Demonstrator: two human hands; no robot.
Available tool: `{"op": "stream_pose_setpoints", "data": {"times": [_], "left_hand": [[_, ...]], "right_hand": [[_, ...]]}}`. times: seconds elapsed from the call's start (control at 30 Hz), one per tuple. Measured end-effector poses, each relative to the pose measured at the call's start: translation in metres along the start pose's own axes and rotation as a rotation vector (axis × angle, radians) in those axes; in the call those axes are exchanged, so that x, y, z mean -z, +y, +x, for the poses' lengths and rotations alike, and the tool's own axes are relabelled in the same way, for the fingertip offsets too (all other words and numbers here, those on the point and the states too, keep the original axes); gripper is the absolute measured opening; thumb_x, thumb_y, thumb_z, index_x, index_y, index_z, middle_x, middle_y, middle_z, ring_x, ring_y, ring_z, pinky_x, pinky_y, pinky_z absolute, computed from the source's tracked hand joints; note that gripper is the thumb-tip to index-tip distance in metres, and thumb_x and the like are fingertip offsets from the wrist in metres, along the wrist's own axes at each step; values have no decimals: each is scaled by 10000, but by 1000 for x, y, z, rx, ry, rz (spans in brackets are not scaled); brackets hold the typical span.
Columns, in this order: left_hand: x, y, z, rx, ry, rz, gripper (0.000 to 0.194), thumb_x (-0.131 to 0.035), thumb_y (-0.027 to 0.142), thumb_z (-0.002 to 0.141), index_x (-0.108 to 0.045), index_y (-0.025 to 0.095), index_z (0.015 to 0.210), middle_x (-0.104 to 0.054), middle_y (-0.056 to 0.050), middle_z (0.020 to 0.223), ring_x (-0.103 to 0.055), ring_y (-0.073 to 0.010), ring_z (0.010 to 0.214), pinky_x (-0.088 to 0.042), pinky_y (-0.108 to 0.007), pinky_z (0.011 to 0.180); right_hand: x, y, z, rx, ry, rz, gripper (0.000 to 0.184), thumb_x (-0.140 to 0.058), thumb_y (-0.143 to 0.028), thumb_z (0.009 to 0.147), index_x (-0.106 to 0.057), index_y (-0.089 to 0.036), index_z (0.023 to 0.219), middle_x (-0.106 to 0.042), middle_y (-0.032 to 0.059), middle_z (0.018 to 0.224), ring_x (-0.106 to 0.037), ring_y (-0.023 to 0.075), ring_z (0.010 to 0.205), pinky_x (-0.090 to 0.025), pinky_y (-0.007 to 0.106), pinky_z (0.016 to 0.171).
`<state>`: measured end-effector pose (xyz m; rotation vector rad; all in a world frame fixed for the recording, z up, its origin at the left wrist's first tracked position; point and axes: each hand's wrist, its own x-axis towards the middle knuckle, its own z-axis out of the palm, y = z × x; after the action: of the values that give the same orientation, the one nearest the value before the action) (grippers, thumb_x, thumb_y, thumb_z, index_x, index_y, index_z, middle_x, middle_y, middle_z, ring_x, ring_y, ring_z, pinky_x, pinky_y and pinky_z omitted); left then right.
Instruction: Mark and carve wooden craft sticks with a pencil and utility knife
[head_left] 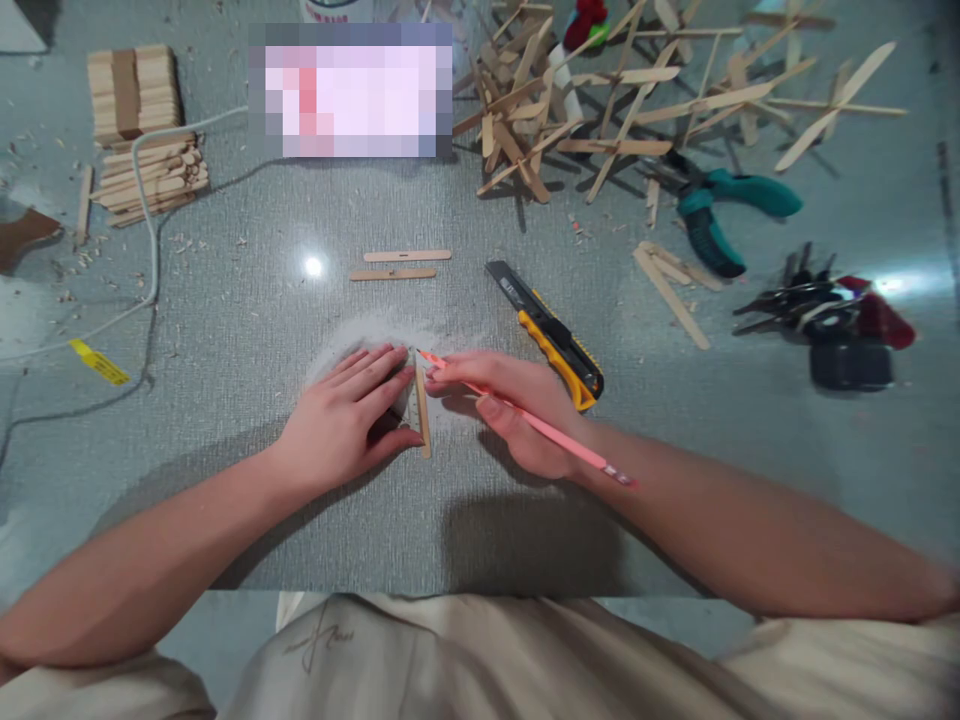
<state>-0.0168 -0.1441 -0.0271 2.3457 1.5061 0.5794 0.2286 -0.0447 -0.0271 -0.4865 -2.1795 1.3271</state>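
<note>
My left hand [352,415] lies flat, fingers together, pressing a small ruler or block against a wooden craft stick [423,410] that lies lengthwise on the grey table. My right hand [510,405] grips a pink pencil [525,415] in a writing hold, its tip at the far end of the stick. Two more craft sticks [401,264] lie side by side a little farther away.
A yellow-and-black utility knife [551,335] lies just right of my right hand. Teal pliers [720,215], scissors and a dark roll [840,330] sit at the right. A heap of glued sticks [600,90] is at the back, stacked sticks [142,130] and a white cable [150,230] at the left.
</note>
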Motion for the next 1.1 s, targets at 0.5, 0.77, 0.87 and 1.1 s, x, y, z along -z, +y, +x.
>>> {"op": "stream_pose_setpoints", "data": {"times": [0.5, 0.77, 0.87, 1.1], "left_hand": [[1, 1, 1, -22, 15, 9, 646, -655, 572, 997, -593, 115, 1449, -613, -216, 1503, -600, -355, 1411, -518, -566, 1193], [1, 1, 2, -21, 0, 24, 652, -627, 588, 1009, -593, 96, 1434, -617, -222, 1496, -594, -352, 1417, -510, -561, 1200], [1, 1, 2, -19, -2, 19, 654, -627, 595, 1006, -599, 97, 1428, -621, -221, 1491, -593, -354, 1418, -508, -561, 1201], [2, 2, 2, -16, -8, 14, 633, -633, 581, 1008, -602, 102, 1420, -621, -215, 1494, -591, -351, 1421, -503, -559, 1207]], "right_hand": [[-10, -10, 3, -127, 152, -28, 170, -710, -179, 896, -585, -266, 822, -718, -8, 826, -660, 158, 688, -523, 305, 604], [-13, -4, 0, -8, 133, -138, 242, -726, -139, 862, -530, -243, 765, -681, -34, 804, -597, 97, 636, -457, 254, 567], [-12, -4, 1, -40, 117, -135, 251, -728, -144, 870, -528, -248, 760, -683, -29, 803, -590, 104, 632, -453, 263, 556], [-11, -5, 1, -73, 102, -133, 253, -718, -155, 881, -527, -262, 754, -697, -23, 804, -602, 119, 632, -467, 286, 551]]}}
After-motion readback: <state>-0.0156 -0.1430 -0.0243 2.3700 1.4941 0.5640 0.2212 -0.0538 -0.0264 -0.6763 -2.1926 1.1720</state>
